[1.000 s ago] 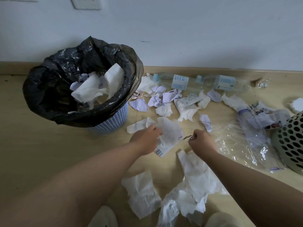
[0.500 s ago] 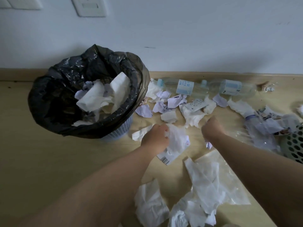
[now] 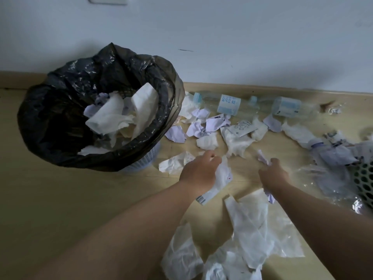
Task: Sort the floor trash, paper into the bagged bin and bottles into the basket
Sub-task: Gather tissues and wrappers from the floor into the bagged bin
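Observation:
The bin with a black bag (image 3: pixel 60 118) stands at the left, holding several crumpled tissues. My left hand (image 3: pixel 198 172) grips a white paper slip with a barcode (image 3: pixel 218 182) just right of the bin. My right hand (image 3: pixel 272 175) is closed on a small crumpled purple-white paper (image 3: pixel 264 159), with more paper showing under the wrist. Two clear plastic bottles with blue labels (image 3: pixel 228 105) (image 3: pixel 286 107) lie along the wall. The perforated basket (image 3: pixel 365 178) shows at the right edge.
Crumpled papers and tissues (image 3: pixel 214 126) litter the wooden floor between the bin and basket. Larger white tissues (image 3: pixel 252 229) lie near me. Clear plastic wrap (image 3: pixel 331 178) and another crushed bottle (image 3: pixel 327 152) lie beside the basket. The white wall is behind.
Both hands have lifted paper off the floor and moved forward; the left keeps the barcode slip, the right closed on a small purple paper. The camera view moved closer.

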Demonstrator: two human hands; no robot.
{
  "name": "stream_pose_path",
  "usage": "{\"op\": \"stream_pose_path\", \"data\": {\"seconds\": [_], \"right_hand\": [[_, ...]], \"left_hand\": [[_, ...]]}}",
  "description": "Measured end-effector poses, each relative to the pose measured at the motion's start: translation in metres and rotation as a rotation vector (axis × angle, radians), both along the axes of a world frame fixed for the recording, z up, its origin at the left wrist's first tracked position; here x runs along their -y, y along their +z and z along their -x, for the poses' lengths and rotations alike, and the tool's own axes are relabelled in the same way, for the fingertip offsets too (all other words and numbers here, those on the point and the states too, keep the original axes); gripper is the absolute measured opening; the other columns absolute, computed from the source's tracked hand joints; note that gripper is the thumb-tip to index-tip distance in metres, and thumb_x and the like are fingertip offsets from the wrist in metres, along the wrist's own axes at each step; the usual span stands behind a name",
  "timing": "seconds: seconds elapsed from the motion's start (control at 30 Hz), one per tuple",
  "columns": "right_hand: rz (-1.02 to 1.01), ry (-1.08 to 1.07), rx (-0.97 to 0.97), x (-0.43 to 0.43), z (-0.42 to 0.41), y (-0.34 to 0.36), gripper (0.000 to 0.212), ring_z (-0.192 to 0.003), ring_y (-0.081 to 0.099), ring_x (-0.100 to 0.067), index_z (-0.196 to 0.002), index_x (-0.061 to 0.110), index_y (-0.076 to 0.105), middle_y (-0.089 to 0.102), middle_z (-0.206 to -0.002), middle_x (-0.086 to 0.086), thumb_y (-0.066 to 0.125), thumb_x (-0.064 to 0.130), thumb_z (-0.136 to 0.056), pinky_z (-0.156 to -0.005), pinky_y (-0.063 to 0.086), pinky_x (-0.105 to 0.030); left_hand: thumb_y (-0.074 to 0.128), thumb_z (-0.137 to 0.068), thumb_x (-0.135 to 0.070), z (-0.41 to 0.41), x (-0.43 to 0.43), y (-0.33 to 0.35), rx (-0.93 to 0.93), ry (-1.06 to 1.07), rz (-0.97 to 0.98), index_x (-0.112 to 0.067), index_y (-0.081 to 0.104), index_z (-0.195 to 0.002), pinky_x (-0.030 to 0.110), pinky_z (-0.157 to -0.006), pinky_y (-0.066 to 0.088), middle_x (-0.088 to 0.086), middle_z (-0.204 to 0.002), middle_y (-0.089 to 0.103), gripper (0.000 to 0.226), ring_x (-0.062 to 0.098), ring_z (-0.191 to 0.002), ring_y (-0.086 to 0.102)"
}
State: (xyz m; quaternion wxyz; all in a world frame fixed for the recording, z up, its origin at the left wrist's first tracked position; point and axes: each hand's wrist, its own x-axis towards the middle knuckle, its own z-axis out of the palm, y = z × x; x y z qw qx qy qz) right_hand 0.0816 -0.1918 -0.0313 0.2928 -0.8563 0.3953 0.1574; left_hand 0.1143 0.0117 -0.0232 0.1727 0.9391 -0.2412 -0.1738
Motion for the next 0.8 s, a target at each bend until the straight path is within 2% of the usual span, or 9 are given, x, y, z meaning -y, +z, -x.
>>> {"op": "stream_pose_path", "data": {"seconds": [0.1,0.17,0.2,0.27,0.33,0.43,0.53,0.67,0.8], "right_hand": [[0.028,0.010,0.031,0.007,0.001,-0.004,0.039,-0.041,0.051,-0.019,-0.127,0.020,0.028,0.062,-0.089,-0.005,0.039,0.014,-0.090,-0.040,0.035,-0.023],[0.035,0.037,0.017,0.010,-0.001,-0.005,0.056,-0.051,0.050,-0.020,-0.142,0.022,0.017,0.060,-0.109,-0.015,0.041,0.015,-0.092,-0.046,0.033,-0.025],[0.019,0.057,0.009,0.012,-0.003,-0.005,0.061,-0.059,0.054,-0.024,-0.145,0.024,0.015,0.057,-0.121,-0.017,0.042,0.012,-0.092,-0.051,0.038,-0.027],[-0.007,0.118,-0.015,0.014,-0.007,-0.007,0.061,-0.096,0.059,-0.035,-0.145,0.025,0.021,0.047,-0.136,-0.017,0.039,0.006,-0.090,-0.078,0.048,-0.035],[0.045,0.247,-0.096,0.016,-0.012,-0.009,0.052,-0.124,0.044,-0.034,-0.140,0.017,0.035,0.047,-0.135,-0.020,0.035,0.002,-0.090,-0.101,0.036,-0.034],[0.104,0.281,-0.099,0.015,-0.019,-0.012,0.033,-0.117,0.051,-0.029,-0.116,0.010,0.054,0.061,-0.114,-0.020,0.037,0.005,-0.088,-0.098,0.037,-0.031],[0.057,0.273,-0.124,0.004,-0.021,-0.012,0.011,-0.108,0.054,-0.030,-0.086,0.011,0.054,0.057,-0.120,-0.022,0.044,0.011,-0.088,-0.080,0.040,-0.027],[0.041,0.294,-0.093,-0.017,-0.012,-0.016,0.018,-0.082,0.048,-0.024,-0.073,0.015,0.044,0.056,-0.091,-0.010,0.050,0.023,-0.089,-0.065,0.034,-0.026],[0.034,0.343,-0.078,-0.025,-0.001,-0.019,0.025,-0.075,0.050,-0.021,-0.066,0.019,0.042,0.049,-0.071,0.000,0.053,0.027,-0.087,-0.062,0.038,-0.026]], "left_hand": [[0.044,-0.088,-0.007,0.005,0.011,-0.007,0.083,-0.192,-0.036,-0.025,0.038,-0.135,0.030,-0.064,0.032,-0.001,-0.150,0.024,0.050,0.027,-0.108,0.048],[0.042,-0.089,-0.006,0.006,0.016,-0.013,0.086,-0.287,-0.072,-0.024,0.036,-0.137,0.030,-0.061,0.032,-0.003,-0.155,0.017,0.051,0.028,-0.107,0.048],[0.040,-0.089,-0.005,0.004,0.017,-0.014,0.087,-0.327,-0.096,-0.022,0.036,-0.137,0.030,-0.061,0.032,-0.004,-0.156,0.015,0.051,0.028,-0.107,0.048],[0.040,-0.089,-0.002,-0.003,0.016,-0.015,0.095,-0.362,-0.163,-0.020,0.038,-0.136,0.031,-0.063,0.033,-0.003,-0.158,0.011,0.050,0.028,-0.111,0.046],[0.040,-0.088,-0.002,-0.013,0.008,-0.014,0.092,-0.329,-0.255,-0.022,0.036,-0.137,0.034,-0.070,0.037,-0.002,-0.157,0.009,0.053,0.029,-0.119,0.041],[0.041,-0.090,-0.004,-0.026,-0.021,-0.015,0.015,-0.131,-0.327,-0.023,0.043,-0.132,0.035,-0.082,0.042,-0.002,-0.153,0.020,0.046,0.026,-0.123,0.040],[0.039,-0.095,-0.021,-0.028,-0.045,-0.014,-0.004,0.030,-0.306,-0.019,0.053,-0.121,0.034,-0.083,0.045,-0.002,-0.139,0.037,0.029,0.022,-0.117,0.045],[0.037,-0.097,-0.041,-0.025,-0.043,-0.015,-0.055,0.133,-0.227,-0.012,0.063,-0.110,0.034,-0.085,0.043,-0.003,-0.138,0.041,0.041,0.020,-0.119,0.045],[0.043,-0.095,-0.030,-0.015,-0.034,-0.014,-0.109,0.125,-0.270,-0.009,0.056,-0.113,0.034,-0.081,0.043,0.001,-0.136,0.038,0.030,0.024,-0.111,0.050]]}}
